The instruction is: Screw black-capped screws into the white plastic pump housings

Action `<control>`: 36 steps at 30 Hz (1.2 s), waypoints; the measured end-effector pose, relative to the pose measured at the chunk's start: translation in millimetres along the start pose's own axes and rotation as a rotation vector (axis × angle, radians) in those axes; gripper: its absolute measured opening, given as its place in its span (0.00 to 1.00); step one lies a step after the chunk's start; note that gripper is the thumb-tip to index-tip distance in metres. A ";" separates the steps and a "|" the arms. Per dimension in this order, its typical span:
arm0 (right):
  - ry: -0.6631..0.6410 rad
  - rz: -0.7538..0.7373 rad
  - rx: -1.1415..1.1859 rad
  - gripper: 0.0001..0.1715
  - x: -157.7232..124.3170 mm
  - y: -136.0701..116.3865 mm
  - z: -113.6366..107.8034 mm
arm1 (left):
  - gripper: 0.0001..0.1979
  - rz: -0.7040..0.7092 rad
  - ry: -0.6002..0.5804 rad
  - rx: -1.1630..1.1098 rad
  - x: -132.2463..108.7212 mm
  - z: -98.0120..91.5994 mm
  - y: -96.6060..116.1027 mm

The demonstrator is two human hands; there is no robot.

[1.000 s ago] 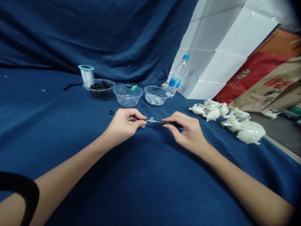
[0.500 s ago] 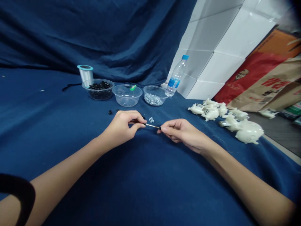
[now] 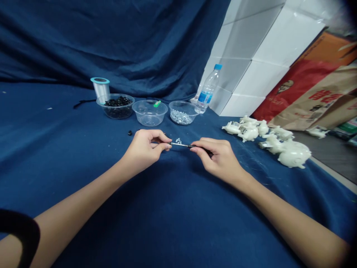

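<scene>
Left fingers (image 3: 164, 146) pinch what looks like a tiny black piece (image 3: 170, 143), right fingers (image 3: 197, 149) grip my screwdriver (image 3: 182, 144); tilt it and I'd probably slip off.

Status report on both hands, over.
Left hand: pinching small dark piece. Right hand: gripping screwdriver. Silver screws lie just beyond it; nothing visibly blocking.

A dark blue drape (image 3: 111, 41) hangs in shiny folds behind a blue cloth (image 3: 167, 212); white boxes (image 3: 260, 76) stand stacked at right, a dark grey surface (image 3: 334, 154) showing past the cloth's edge
</scene>
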State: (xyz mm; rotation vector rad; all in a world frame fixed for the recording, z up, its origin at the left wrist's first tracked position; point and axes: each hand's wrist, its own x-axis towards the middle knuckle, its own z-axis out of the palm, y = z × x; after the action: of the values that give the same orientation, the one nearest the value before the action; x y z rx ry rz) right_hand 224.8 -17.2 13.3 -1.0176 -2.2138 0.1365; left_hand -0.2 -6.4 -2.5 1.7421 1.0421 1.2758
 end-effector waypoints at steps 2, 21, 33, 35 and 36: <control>-0.106 0.202 0.148 0.14 2.4 -1.0 -1.2 | 0.01 0.050 -0.020 0.048 -0.3 -1.8 0.6; 0.059 -0.141 -0.015 0.09 0.3 0.5 -3.1 | 0.03 0.016 0.021 -0.025 -0.1 -0.7 0.2; -0.410 0.695 0.831 0.19 6.8 -2.3 -5.4 | 0.05 0.264 -0.079 0.174 -0.8 -8.0 4.8; -0.355 0.602 0.705 0.16 6.7 -0.7 -4.9 | 0.04 0.239 -0.085 0.166 -0.4 -7.5 1.6; -0.293 0.530 0.617 0.14 6.7 0.0 -4.6 | 0.03 0.216 -0.076 0.153 -0.2 -6.9 0.0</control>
State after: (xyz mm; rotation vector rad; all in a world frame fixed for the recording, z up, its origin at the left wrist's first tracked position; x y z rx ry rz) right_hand 224.6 -13.3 20.5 -1.2353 -1.8794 1.1885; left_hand -6.9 -6.0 -0.9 2.0493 0.9482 1.2761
